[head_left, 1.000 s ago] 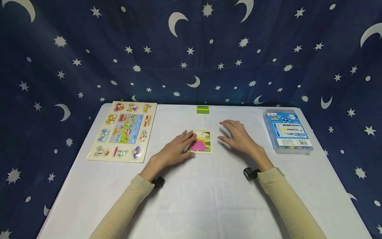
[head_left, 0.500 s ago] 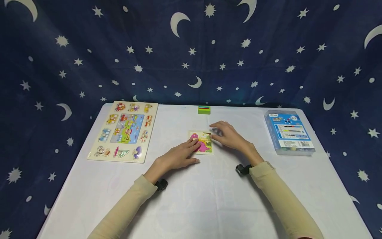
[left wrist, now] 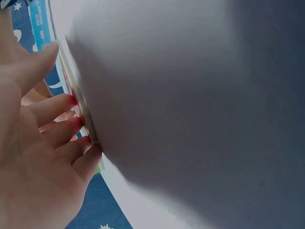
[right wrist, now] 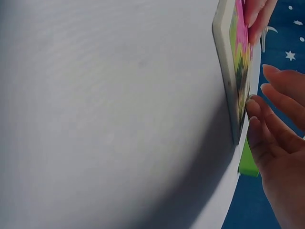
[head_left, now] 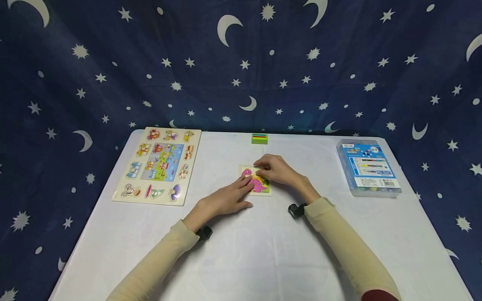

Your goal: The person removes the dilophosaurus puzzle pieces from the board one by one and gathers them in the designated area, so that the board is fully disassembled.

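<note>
Pink dinosaur on a small square puzzle (head_left: 259, 186), pale border, on the counter (head_left: 241, 251) under both hands. Left hand (head_left: 225, 199): fingers nearly straight, thumb apart, fingertips on its left side. Right hand (head_left: 279, 170): fingers bent, tips at the upper right; can't tell if pinching a piece.

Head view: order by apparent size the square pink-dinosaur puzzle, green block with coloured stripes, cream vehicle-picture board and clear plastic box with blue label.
Largest to smallest:
1. Cream vehicle-picture board
2. Clear plastic box
3. Pink-dinosaur puzzle, partly hidden
4. Green block
</note>
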The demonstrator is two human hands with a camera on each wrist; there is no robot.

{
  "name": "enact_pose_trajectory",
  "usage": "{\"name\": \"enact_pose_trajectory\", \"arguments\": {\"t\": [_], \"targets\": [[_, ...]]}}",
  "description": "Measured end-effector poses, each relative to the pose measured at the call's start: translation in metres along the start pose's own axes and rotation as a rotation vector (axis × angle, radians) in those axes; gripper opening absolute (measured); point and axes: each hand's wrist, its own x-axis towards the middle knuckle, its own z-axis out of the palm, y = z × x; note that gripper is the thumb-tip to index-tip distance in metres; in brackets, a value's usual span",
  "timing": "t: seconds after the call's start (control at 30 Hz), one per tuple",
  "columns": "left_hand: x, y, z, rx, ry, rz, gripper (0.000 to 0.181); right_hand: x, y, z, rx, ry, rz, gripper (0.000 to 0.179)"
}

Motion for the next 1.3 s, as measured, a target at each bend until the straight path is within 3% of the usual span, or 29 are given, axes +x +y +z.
{"name": "enact_pose_trajectory", "arguments": {"t": [0.13,0.5,0.9,1.3], "targets": [[0.000,0.000,0.000,-0.004,-0.008,0.007,0.081,0.007,-0.005,0.003,0.018,-0.033,0.007,0.030],[0.000,-0.001,0.001,-0.022,-0.052,0.005,0.101,0.018,-0.008,0.007,-0.057,-0.067,-0.031,0.028],[-0.002,-0.001,-0.001,-0.017,-0.060,0.014,0.101,0.021,-0.010,0.008,-0.060,-0.078,-0.012,0.028],[-0.001,-0.001,-0.001,-0.022,-0.063,0.013,0.101,0.026,-0.009,0.006,0.025,-0.091,0.064,0.025]]}}
